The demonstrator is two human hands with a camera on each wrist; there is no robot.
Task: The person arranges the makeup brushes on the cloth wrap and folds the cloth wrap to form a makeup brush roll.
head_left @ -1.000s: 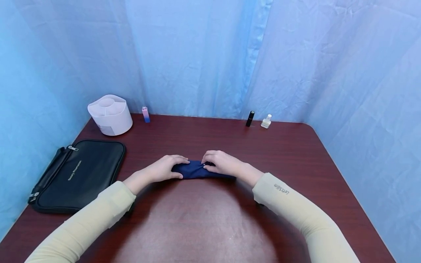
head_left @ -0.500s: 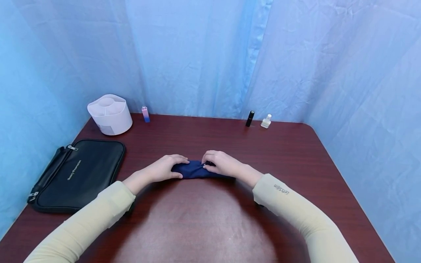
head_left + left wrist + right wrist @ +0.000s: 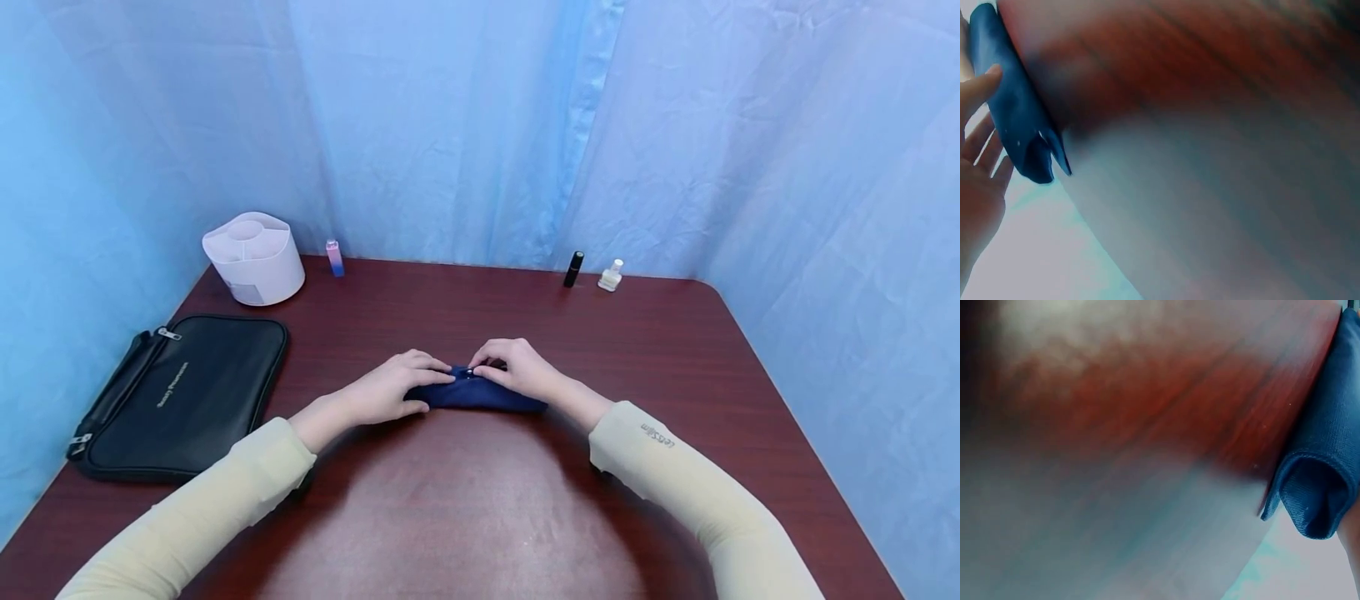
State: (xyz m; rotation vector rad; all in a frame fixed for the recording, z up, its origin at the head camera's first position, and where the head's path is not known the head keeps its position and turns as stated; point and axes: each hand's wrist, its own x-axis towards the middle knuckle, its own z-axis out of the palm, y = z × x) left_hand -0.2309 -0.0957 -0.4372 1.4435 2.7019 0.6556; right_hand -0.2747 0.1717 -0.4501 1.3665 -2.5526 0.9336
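A rolled navy fabric piece (image 3: 487, 396) lies crosswise on the table, between both hands. My left hand (image 3: 386, 390) grips its left part, fingers over the top and thumb at the front. In the left wrist view the thumb (image 3: 988, 81) lies on one side of the navy roll (image 3: 1016, 119) and the fingers on the other. My right hand (image 3: 521, 368) pinches at the roll's top edge, beside a small dark, shiny spot (image 3: 469, 372). The right wrist view shows the roll (image 3: 1335, 419) with a hollow, folded end; the right fingers are mostly hidden there.
A black zippered case (image 3: 187, 392) lies left on the dark red table (image 3: 465, 492). Along the back stand a white divided organizer (image 3: 258, 267), a pink-and-blue tube (image 3: 335, 258), a black tube (image 3: 573, 269) and a small white-capped bottle (image 3: 611, 277). Blue curtains (image 3: 450, 125) surround the table.
My left hand has slid right along the navy roll, closer to the right hand. The right hand has shifted slightly right and up. The small shiny spot now shows between the hands.
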